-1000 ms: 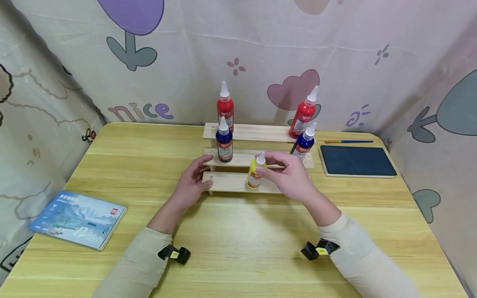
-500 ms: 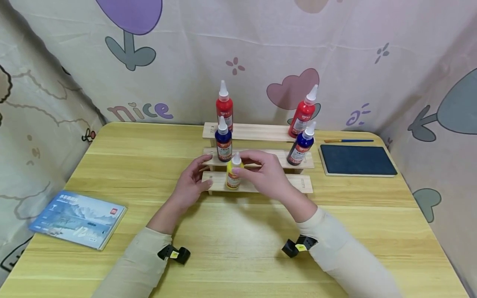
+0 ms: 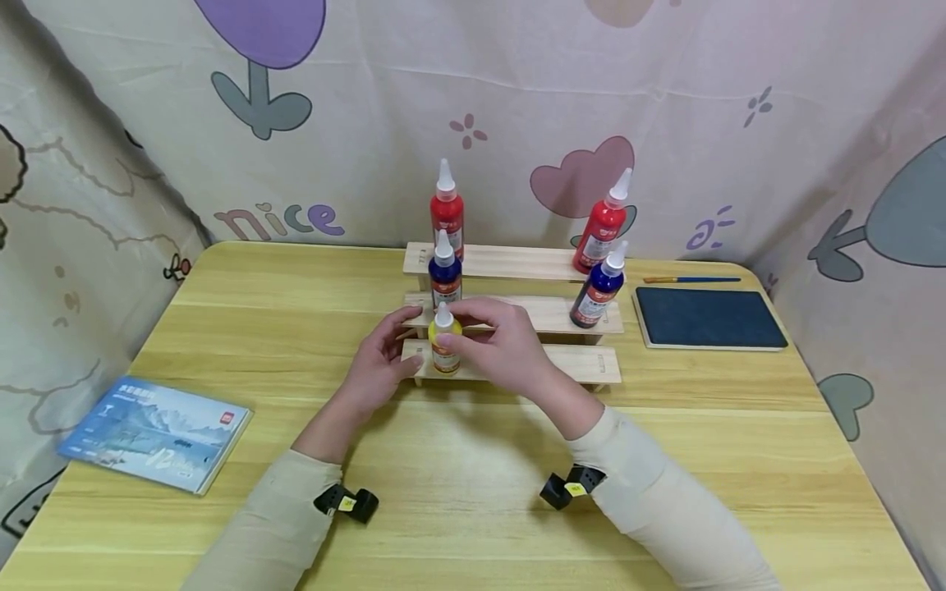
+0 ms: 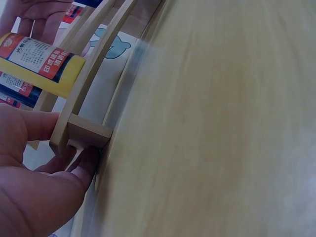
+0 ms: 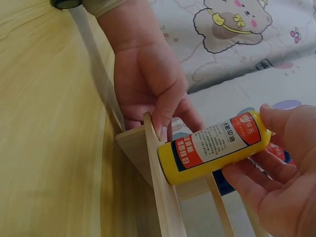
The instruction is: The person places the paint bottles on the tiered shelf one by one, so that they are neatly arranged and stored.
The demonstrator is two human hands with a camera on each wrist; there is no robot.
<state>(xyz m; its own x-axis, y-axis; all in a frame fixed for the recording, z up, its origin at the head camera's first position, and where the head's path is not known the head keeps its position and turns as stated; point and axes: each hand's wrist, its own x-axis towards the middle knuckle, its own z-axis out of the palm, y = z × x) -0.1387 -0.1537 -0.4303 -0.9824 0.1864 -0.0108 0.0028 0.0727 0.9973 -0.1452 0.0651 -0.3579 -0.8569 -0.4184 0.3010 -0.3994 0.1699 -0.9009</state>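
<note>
A three-step wooden display rack (image 3: 550, 359) stands near the back of the table. My left hand (image 3: 380, 361) grips its left end, thumb on the lowest step and fingers curled beneath, as the left wrist view shows. With thumb and fingers, my right hand (image 3: 502, 345) pinches a yellow squeeze bottle (image 5: 212, 148) near its white nozzle. The bottle is upright, its base at the lowest step's surface near the left end. Right behind it on the middle step is a blue bottle (image 3: 446, 275); another blue bottle (image 3: 597, 295) stands at that step's right end.
On the top step are a red bottle (image 3: 447, 215) at left and another red bottle (image 3: 599, 235) at right. A dark-covered pad (image 3: 709, 318) and a paintbrush (image 3: 691, 280) lie to the right. A blue picture-covered book (image 3: 155, 435) lies at the left edge. A patterned curtain hangs behind.
My right hand has moved left along the lowest step with the yellow bottle, from near its middle to its left end. My left hand has stayed on the rack.
</note>
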